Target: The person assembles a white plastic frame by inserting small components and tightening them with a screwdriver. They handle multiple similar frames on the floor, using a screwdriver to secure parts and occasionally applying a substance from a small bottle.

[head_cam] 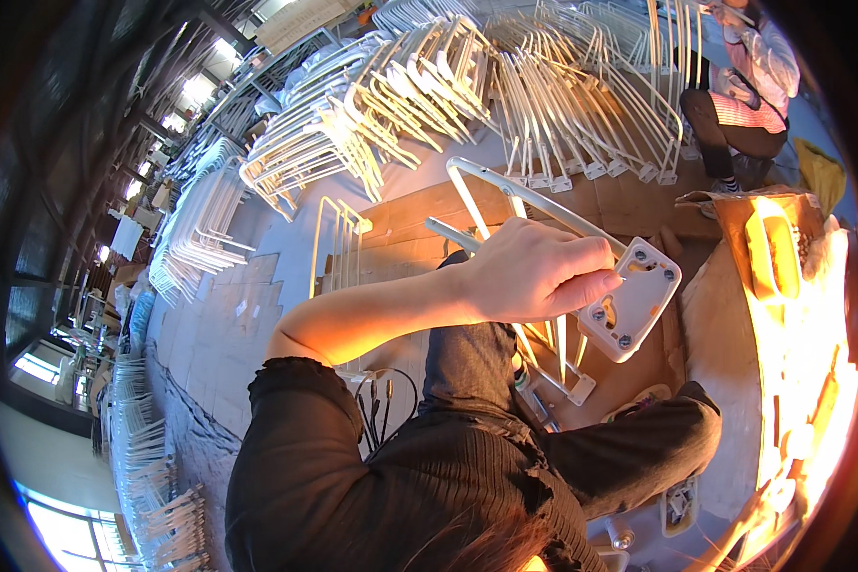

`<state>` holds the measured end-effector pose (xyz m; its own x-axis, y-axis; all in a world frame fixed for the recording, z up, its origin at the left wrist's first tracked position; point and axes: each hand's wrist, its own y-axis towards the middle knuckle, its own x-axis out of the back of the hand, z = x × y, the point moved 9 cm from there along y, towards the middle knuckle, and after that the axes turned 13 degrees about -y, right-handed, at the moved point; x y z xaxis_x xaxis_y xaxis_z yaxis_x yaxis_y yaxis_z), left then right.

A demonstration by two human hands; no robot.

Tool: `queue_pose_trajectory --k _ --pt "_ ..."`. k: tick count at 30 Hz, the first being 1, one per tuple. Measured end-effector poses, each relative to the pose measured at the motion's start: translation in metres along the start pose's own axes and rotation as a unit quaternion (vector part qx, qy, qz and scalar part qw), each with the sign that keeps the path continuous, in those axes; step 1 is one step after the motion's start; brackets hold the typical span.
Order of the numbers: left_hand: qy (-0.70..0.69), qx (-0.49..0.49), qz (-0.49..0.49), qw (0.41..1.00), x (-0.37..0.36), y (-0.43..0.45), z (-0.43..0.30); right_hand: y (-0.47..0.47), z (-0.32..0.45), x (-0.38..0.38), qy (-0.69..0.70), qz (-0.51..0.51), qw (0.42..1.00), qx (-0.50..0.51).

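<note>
My left hand (pixel 543 268) reaches across from the left, its fingers curled around the end of a white metal tube frame (pixel 554 204). The thumb rests at the edge of a white rounded plastic plate (pixel 647 297) at that end. The plate has screws near its corners and two slots with yellowish parts inside. Below the hand, thin legs of a frame run down to a small metal foot plate (pixel 581 390). At the lower right, a bright overexposed shape (pixel 776 497) seems to be my right forearm and hand; its fingers cannot be made out.
Many white bent-tube frames (pixel 586 121) stand in rows ahead. Cardboard (pixel 615 200) covers the floor. A cardboard box (pixel 729 222) with a yellow tray (pixel 772 247) stands at right. Another person (pixel 747 93) sits beyond. A small tray of metal parts (pixel 679 504) lies below my knee.
</note>
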<state>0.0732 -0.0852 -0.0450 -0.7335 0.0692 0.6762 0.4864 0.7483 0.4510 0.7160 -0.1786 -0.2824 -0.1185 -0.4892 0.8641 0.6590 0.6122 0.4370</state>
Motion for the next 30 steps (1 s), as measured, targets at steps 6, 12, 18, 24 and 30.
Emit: queue_pose_trajectory --k 6,12,18,24,30 --pt "-0.002 0.016 0.021 1.0 -0.003 0.003 0.0 -0.023 0.047 0.029 0.102 0.023 0.994 0.039" --pt "-0.013 0.033 -0.004 0.999 0.0 -0.003 -0.002 -0.08 0.175 0.064 0.264 0.154 0.944 0.124" --pt "-0.023 0.023 -0.027 0.999 0.003 -0.003 -0.003 -0.127 0.274 0.12 0.406 0.21 0.835 0.305" --pt "-0.004 0.001 -0.024 1.0 0.006 0.002 -0.008 -0.143 0.326 0.148 0.446 0.201 0.767 0.416" --pt "-0.014 -0.012 -0.028 0.999 0.006 0.01 -0.003 -0.138 0.343 0.147 0.458 0.224 0.743 0.434"
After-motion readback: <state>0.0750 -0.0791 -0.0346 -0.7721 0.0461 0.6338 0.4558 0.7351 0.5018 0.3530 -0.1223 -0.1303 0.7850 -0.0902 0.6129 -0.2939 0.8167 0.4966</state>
